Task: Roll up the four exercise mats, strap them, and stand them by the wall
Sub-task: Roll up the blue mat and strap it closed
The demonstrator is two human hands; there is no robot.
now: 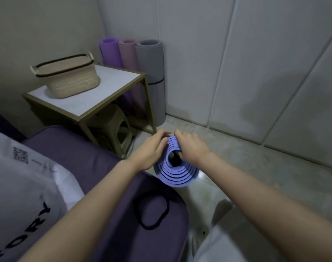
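Here, a rolled blue-violet mat [177, 175] stands on end on the pale tiled floor [237, 167], its spiral of layers facing the head camera, just off the corner of a purple cushioned seat [82, 157]. The person's left hand [152, 150] wraps the roll's left side, fingers reaching round toward its far edge. The right hand [191, 146] clamps the far rim, fingers hooked over the layers and the thumb down in the hollow core. No strap shows on this roll from above.

A loose black strap [154, 211] lies in a loop on the seat, near the roll. At the left edge, white fabric [19, 186] carries black lettering and a QR code.

In the corner beyond, three rolled mats stand upright against the panelled wall [256, 72]: a purple mat [110, 53], a pink mat [128, 53] and a grey mat [152, 63], side by side and touching. A dark band [156, 83] circles the grey one; any bands on the other two are hidden behind a gold-framed side table [108, 80] with a white top. A beige woven basket [67, 78] with dark trim sits on that table, and a plastic stool [114, 125] is tucked beneath it.
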